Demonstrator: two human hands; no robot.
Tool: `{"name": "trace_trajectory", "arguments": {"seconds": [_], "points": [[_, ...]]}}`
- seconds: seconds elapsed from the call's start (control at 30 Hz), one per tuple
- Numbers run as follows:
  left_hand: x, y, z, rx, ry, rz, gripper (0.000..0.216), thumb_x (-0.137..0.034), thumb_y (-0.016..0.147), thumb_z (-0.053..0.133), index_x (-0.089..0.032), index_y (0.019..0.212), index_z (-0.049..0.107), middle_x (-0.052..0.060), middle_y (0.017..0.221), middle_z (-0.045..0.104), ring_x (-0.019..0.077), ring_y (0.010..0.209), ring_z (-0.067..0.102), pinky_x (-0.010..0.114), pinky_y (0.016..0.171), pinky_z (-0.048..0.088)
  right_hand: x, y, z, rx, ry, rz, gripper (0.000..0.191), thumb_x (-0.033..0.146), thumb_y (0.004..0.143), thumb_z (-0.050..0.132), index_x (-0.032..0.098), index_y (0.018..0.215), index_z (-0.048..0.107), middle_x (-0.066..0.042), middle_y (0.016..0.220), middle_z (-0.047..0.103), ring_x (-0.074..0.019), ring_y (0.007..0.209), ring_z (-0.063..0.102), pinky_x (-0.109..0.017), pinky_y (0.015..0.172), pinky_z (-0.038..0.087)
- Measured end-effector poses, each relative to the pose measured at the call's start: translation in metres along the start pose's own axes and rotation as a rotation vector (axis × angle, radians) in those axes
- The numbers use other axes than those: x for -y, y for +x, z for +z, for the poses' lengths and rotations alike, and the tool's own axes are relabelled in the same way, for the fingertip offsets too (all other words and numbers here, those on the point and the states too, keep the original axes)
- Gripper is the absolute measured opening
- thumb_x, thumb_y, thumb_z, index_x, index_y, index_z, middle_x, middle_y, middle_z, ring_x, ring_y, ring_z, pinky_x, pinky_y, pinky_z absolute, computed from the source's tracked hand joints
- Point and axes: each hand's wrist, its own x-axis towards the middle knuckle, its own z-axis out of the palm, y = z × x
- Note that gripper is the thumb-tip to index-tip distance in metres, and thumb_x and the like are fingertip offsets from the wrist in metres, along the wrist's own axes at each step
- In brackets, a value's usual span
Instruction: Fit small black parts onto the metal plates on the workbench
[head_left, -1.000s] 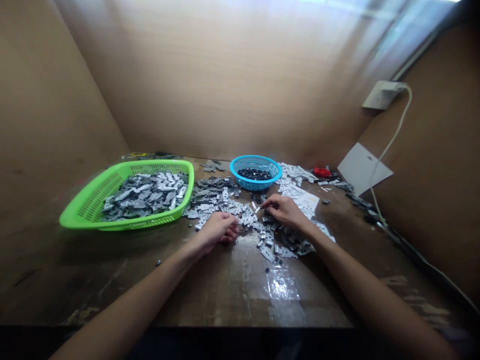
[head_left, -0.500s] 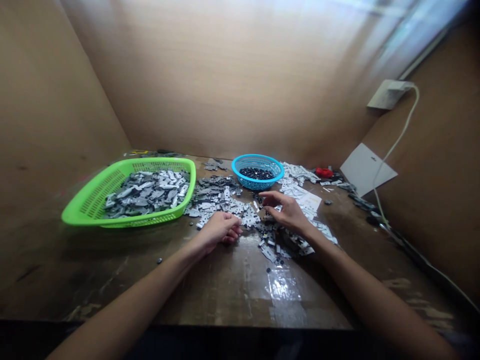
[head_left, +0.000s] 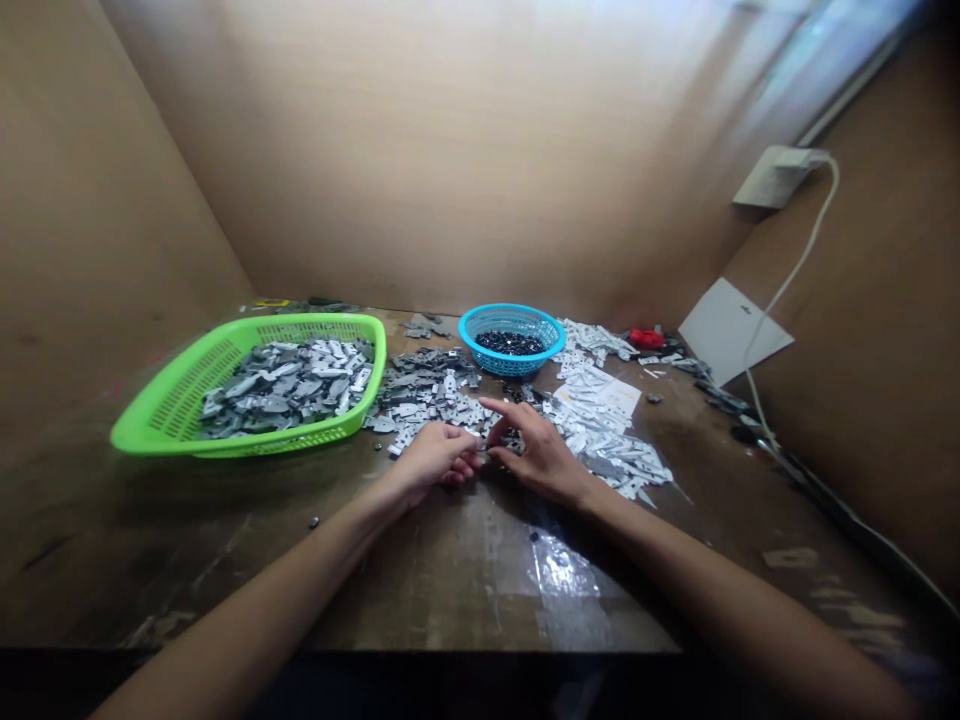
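My left hand (head_left: 444,458) is closed in a pinch near the table's middle, its fingers curled. What it grips is mostly hidden; a small pale tip shows at the fingertips. My right hand (head_left: 541,455) meets it from the right, thumb and a finger close together on a small dark piece, the index finger stretched out above. Behind both hands lies a loose pile of flat grey and white plastic parts (head_left: 431,398). More whitish parts (head_left: 619,455) spread beside my right forearm. Beyond them stands a blue basket (head_left: 512,311) holding many small black pieces (head_left: 511,344).
At left, a green basket (head_left: 247,447) is heaped with grey plastic parts (head_left: 292,385). A red object (head_left: 646,338) lies at the back right. A white board (head_left: 731,335) leans by the right wall, with a white cable (head_left: 806,255) hanging from a socket box (head_left: 776,178).
My right hand has moved left and slightly down from the pile to my left hand's fingertips. The left hand stays pinched in nearly the same place. The view has shifted slightly.
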Motion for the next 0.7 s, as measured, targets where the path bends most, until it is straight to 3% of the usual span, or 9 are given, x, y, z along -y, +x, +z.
{"name": "trace_trajectory", "arguments": {"seconds": [0.3,0.5,0.6,0.7], "points": [[-0.001,-0.001,0.000,-0.005,-0.021,-0.007,0.028,-0.037,0.066,0.061,-0.011,0.077,0.060,0.005,0.067,0.063,0.0057,0.048,0.050,0.016,0.046,0.036,-0.004,-0.003,0.004,0.022,-0.129,-0.105,0.058,0.009,0.076,0.053,0.022,0.130,0.036,-0.004,0.095,0.060,-0.0198,0.088,0.045,-0.036,0.082,0.038],[-0.003,-0.001,0.001,-0.014,-0.033,-0.013,0.027,-0.036,0.065,0.063,-0.011,0.074,0.059,0.005,0.067,0.062,0.0055,0.047,0.050,0.016,0.046,0.036,-0.003,-0.002,0.004,-0.022,-0.166,-0.099,0.035,0.016,0.075,0.058,0.020,0.109,0.054,-0.009,0.105,0.054,-0.0229,0.100,0.044,-0.038,0.085,0.037],[-0.002,-0.001,0.000,-0.010,-0.036,-0.009,0.028,-0.037,0.065,0.063,-0.011,0.074,0.058,0.005,0.068,0.062,0.0057,0.048,0.050,0.017,0.046,0.037,-0.007,0.002,-0.005,-0.028,-0.189,-0.089,0.026,0.023,0.077,0.058,0.019,0.102,0.057,-0.008,0.103,0.054,-0.0211,0.098,0.047,-0.035,0.085,0.038],[-0.002,0.000,0.000,-0.019,-0.035,-0.016,0.029,-0.038,0.065,0.063,-0.011,0.073,0.056,0.005,0.069,0.062,0.0059,0.048,0.050,0.017,0.045,0.037,-0.030,0.008,-0.029,-0.098,-0.294,0.037,0.017,0.024,0.083,0.049,0.018,0.095,0.059,-0.007,0.096,0.058,-0.0178,0.091,0.051,-0.030,0.082,0.039]]}}
